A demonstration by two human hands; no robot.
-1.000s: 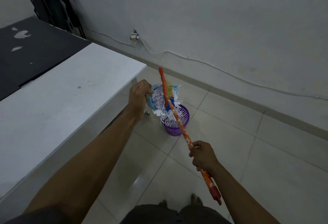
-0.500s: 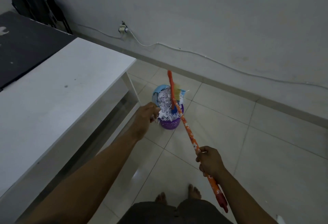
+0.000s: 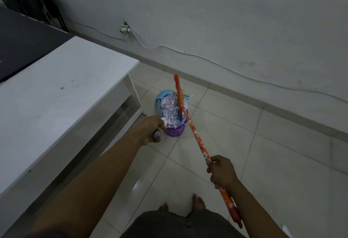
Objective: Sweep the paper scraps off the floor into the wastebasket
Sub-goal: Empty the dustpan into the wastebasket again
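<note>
- Head view, looking down past two bare forearms toward a pale tiled floor [image 3: 244, 153].
- Gripping a grey dustpan handle [image 3: 157, 135] with the left hand [image 3: 149, 129], fingers curled fully round it, just beside the basket's near rim.
- Gripping an orange flowered broom handle [image 3: 195, 136] with the right hand [image 3: 223, 171], fingers wrapped round its lower part, leaving the red end cap poking out behind the wrist.
- Slanting the broom up and away over the basket, bringing the broom head [image 3: 178, 94] against the heap of shreds.
- Tilting the blue dustpan [image 3: 160, 98] over the far side of the purple wastebasket [image 3: 175, 131], mouth facing the opening.
- Finding the white paper scraps [image 3: 170, 109] heaped in the pan and mounding above the basket's rim; not managing to tell whether any are lying loose on the tiles.
- Judging the step in hand as emptying the pan: tipping it steeper, holding its lip inside the rim, and raking gently downward with the broom head so that shreds drop in, not over the side.
- Minding the basket, probably light and overfull, so pressing the heap down softly and not shoving sideways.
- Noting a white table [image 3: 56, 90] at the left with its leg near the basket, a white cable [image 3: 207, 59] along the wall from a socket [image 3: 124, 30], and bare feet [image 3: 198, 203] at the bottom edge.
</note>
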